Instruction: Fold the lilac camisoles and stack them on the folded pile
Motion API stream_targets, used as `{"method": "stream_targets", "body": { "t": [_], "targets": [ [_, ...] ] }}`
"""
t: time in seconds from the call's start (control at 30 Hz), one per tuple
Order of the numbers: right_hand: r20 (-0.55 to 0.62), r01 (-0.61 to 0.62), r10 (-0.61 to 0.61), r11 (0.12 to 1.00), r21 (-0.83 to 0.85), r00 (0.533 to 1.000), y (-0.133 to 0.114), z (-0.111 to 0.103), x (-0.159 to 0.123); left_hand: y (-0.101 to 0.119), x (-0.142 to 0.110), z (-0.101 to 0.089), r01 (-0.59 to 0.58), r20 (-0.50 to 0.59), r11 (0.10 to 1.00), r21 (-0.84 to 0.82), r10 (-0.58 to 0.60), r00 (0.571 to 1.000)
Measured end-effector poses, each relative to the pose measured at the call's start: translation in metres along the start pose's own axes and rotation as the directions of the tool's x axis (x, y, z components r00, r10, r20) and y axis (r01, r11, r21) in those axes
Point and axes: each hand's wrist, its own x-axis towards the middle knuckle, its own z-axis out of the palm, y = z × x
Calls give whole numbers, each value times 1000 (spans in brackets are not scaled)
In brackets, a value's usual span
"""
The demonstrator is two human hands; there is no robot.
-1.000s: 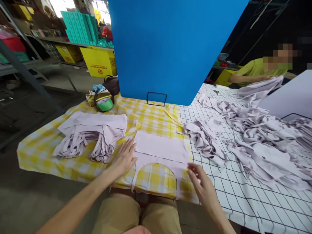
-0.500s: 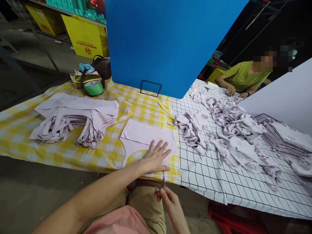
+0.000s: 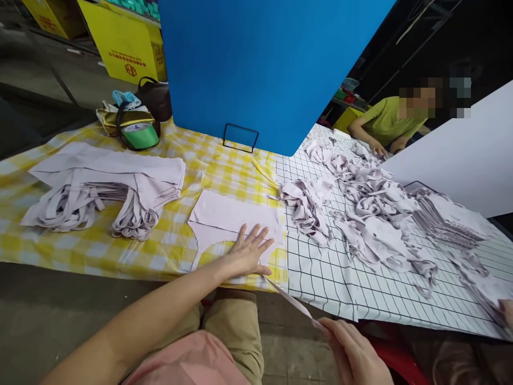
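A pale lilac camisole-like garment lies flat on the yellow checked cloth in front of me. My left hand presses down on its right side, palm down with the fingers spread. From under that hand a thin strap of the same fabric runs off the table edge, stretched toward the lower right. My right hand pinches the strap's far end, out past the edge. To the left sits a stack of similar garments, their straps hanging in loops toward me.
A blue panel stands upright behind the garment on a wire foot. Crumpled lilac garments cover much of the white grid cloth. Green tape sits at back left. A person in a green shirt works across the table.
My right hand has moved right, drawing the strap out from near my lap into a long diagonal. My left hand stays pressed on the garment. The whole view has shifted slightly.
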Motion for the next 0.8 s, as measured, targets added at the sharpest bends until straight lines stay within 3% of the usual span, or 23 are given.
{"method": "stream_targets", "body": {
  "t": [0.23,0.57,0.7,0.8],
  "targets": [
    [-102,10,-21,994,-112,995,1,-23,10,1,-1,-2,-6,-24,1000,-6,6,1000],
    [-41,-101,110,978,182,993,-2,-20,22,7,-6,-9,-27,-77,999,-43,23,997],
    [-26,-85,94,966,243,995,-8,-19,31,30,-13,-23,-182,-95,940,-290,161,982],
    [-17,-20,24,975,220,1000,-12,-17,37,53,-18,-37,-271,-59,753,-600,296,953]
  ]
}}
